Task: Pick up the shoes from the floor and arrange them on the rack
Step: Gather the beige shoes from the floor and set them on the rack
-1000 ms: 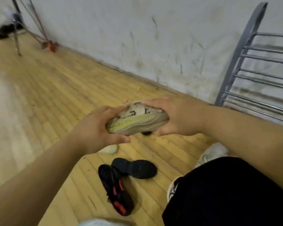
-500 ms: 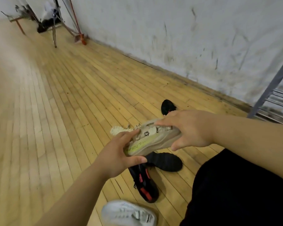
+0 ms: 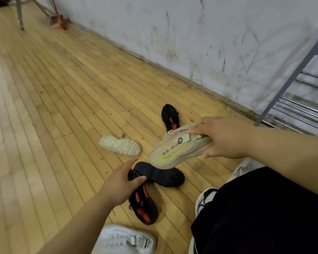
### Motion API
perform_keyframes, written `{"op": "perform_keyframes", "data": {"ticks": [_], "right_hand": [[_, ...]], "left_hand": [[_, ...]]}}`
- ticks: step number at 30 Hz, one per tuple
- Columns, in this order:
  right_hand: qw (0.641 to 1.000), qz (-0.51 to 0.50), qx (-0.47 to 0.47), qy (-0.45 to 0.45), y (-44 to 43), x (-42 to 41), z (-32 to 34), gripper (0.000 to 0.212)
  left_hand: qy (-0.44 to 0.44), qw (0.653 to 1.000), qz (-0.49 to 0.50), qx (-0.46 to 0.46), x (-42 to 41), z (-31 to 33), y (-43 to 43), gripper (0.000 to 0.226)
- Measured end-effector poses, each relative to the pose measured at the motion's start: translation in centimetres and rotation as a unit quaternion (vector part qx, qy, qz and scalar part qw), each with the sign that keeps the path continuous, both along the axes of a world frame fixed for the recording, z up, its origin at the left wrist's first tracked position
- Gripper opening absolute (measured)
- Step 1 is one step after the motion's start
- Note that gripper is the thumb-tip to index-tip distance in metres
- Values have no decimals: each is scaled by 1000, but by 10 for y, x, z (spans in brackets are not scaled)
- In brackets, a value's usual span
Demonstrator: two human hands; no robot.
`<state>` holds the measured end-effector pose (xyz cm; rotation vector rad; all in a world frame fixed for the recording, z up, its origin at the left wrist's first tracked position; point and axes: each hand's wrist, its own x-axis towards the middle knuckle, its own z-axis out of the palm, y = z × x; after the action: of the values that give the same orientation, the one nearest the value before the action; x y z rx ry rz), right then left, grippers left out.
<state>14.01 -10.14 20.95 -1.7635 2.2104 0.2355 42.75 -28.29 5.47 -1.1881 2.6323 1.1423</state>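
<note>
Head view: beige shoe (image 3: 176,151) in right hand (image 3: 222,137), above floor (image 3: 62,88).
Fingers clamped on its heel collar; left hand (image 3: 121,182) empty, fingers apart. Judged light, soft-uppered, stiff-soled; collar gave surest hold. Rack (image 3: 292,70) stood right; mate (image 3: 120,145) lay sole-up.

A: Indoor hall of some kind, gym or studio. Floor of narrow, varnished yellow wooden strips (image 3: 66,92), worn pale at the left.

B: Agreed. The white-painted wall (image 3: 200,33) carries dark scuffs and streaks down to a grimy baseboard. Hard use, not a home.

A: Grey metal rack with horizontal bars (image 3: 290,88) stands against that wall, right edge.

B: Loose shoes scattered on the boards: a black trainer with red accents (image 3: 170,117), an upturned beige shoe showing its lugged sole (image 3: 120,145).

A: Far left corner, thin metal legs and a red-based pole (image 3: 60,17) lean by the wall. Exact items unclear.
</note>
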Motion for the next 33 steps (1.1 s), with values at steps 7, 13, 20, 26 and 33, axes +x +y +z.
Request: {"op": "perform_keyframes", "data": {"ticks": [7,13,20,26,33], "right_hand": [[999,-30,-27,-13,-14,1,-8,86],[999,-27,-13,24,-35,-22,-27,84],[999,-5,-47,27,-71,-41,-83,83],[994,-76,-67,-37,-85,-40,-140,83],[979,-183,-69,-64,-84,-54,-159,82]], "left_hand": [[-99,991,74,44,-20,-60,-41,81],[-160,984,70,29,-48,-86,-58,86],[-218,974,54,14,-94,-118,-90,82],[-283,959,31,4,-122,-171,-139,73],[-363,931,-32,-25,-147,-194,-141,66]]}}
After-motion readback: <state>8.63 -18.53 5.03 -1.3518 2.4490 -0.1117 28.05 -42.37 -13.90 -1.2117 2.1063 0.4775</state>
